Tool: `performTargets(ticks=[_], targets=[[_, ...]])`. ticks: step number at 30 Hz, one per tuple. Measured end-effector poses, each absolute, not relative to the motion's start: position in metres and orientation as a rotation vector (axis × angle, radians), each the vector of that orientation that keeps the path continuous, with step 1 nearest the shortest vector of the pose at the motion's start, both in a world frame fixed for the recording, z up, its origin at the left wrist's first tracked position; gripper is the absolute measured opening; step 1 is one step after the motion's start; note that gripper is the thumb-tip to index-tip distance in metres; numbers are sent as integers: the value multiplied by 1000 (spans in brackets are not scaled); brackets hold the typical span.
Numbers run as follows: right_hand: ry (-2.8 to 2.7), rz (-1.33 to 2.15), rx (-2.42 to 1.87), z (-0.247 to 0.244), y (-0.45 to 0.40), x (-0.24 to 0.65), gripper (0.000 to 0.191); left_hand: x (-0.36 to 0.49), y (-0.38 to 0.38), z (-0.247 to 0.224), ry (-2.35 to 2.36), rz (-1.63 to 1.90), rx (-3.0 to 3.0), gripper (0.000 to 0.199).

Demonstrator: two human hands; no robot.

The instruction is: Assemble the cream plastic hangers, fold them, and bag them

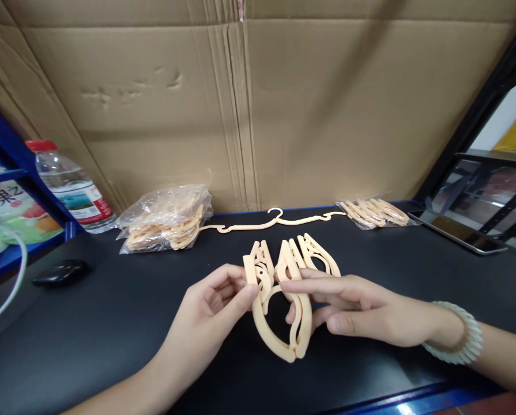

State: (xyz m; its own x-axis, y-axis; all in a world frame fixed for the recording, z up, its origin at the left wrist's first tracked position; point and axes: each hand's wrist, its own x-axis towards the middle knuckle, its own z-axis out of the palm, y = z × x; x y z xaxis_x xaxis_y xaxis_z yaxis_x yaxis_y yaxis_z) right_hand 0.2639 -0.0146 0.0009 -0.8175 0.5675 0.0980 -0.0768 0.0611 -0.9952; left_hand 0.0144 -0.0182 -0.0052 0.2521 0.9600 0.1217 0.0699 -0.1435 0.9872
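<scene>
A cream folding hanger, partly folded, is held up between both hands over the black tabletop. My left hand pinches its left arm between thumb and fingers. My right hand touches the right arm, its fingers stretched out along and behind the plastic and its thumb apart. Just behind lie more folded cream hangers, partly hidden by the held one. Farther back, an unfolded hanger lies spread out with its hook towards the cardboard.
Bagged hangers sit at the back left, another packet at the back right beside a tablet-like device. On the left are a bottle, a black mouse and a white cable. Cardboard stands behind.
</scene>
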Motion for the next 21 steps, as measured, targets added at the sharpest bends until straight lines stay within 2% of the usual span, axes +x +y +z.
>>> performTargets(ticks=[8, 13, 21], targets=[[-1942, 1756, -413, -1, -21, 261, 59, 19, -25, -2, 982, 1044, 1607, 11], [-1919, 1774, -334, -1, -19, 261, 63, 19, -25, -1, 977, 1021, 1572, 16], [-1958, 1716, -395, 0, -20, 264, 56, 19, -23, -1, 1038, 1000, 1540, 22]])
